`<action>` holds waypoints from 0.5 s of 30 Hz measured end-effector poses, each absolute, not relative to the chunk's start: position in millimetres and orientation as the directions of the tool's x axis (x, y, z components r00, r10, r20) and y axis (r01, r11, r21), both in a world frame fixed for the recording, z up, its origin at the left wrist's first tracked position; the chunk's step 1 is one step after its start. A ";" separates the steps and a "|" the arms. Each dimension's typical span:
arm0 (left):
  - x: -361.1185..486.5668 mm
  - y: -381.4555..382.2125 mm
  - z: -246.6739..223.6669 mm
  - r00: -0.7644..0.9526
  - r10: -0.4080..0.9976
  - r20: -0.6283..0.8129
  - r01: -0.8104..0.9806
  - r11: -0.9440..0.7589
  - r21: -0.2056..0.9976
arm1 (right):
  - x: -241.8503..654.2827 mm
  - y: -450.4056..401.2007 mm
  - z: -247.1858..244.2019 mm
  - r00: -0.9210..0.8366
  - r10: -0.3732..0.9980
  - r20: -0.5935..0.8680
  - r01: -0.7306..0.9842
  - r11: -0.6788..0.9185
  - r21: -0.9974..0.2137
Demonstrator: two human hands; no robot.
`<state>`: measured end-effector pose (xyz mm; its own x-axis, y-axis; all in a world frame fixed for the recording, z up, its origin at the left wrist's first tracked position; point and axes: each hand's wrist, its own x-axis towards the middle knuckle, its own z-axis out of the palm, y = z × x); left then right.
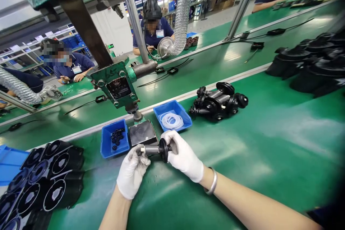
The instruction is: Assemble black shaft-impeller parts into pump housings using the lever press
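One grey-barrelled part with a black flange [155,150] is held sideways over the green tabletop [226,161], near the press's metal plate [142,133]. The gloved right hand [185,156] wraps closed around its flanged end; the gloved left hand [133,170], fingers bunched, pinches a small dark piece [139,152] (too small to identify) at its white tip [142,149]. Just beyond, one blue bin [107,151] holds black pieces [116,137], another blue bin [176,106] white rings [172,126].

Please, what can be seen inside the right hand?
The right hand holds a grey shaft with a black disc; the portion it covers cannot be seen.
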<state>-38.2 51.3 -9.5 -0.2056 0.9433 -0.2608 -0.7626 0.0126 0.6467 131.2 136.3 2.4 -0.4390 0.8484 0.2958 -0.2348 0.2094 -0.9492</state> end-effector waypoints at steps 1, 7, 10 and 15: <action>-38.1 51.2 -9.3 -0.209 0.942 -0.264 -0.762 0.013 0.648 | 130.9 135.7 1.8 -0.440 0.846 0.302 -0.232 0.218 -0.948; -37.7 50.2 -7.5 -0.246 0.932 -0.267 -0.707 0.015 0.707 | 131.1 134.1 -0.7 -0.441 0.828 0.346 -0.162 0.305 -0.938; -39.3 50.6 -5.3 -0.311 0.920 -0.239 -0.598 0.007 0.802 | 133.5 133.0 2.2 -0.451 0.795 0.405 -0.069 0.422 -0.904; -44.8 50.8 1.9 -0.412 0.895 -0.171 -0.443 -0.032 0.896 | 136.6 130.2 13.0 -0.463 0.666 0.585 -0.037 0.645 -0.763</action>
